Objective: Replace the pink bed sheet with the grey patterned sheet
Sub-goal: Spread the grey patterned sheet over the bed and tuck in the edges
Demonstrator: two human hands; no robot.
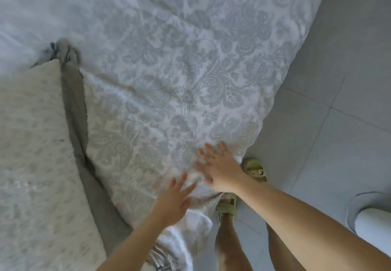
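Two hands lie on the bed near its close edge, both open.

At the far left a pale pillow with a faint pattern rests on the bed. Just beside it, on its right, a band of grey-brown cloth runs from the middle of the bed down to the near edge. Right of this band the grey patterned sheet is spread over the mattress. It is white with grey leaf and paisley figures, and soft wrinkles cross it. Its right border hangs over the side of the bed.

The left hand is next. The fingers are spread apart and quite straight, and the palm is turned down on the sheet close to the near corner. It holds nothing; it only rests on the cloth. The picture is blurred here, so I cannot tell how strongly it presses.

A little to the right and further up, the right hand is also flat, with the fingers fanned out and the palm on the sheet, just at the place where the cloth bends over the bed's side. The two hands are near each other but do not touch. The sheet lies under both of them and stretches away above them.

Below the right hand, two feet in green sandals stand on the grey tiled floor. At the far right a white rounded object is on the floor; I cannot tell what it is.
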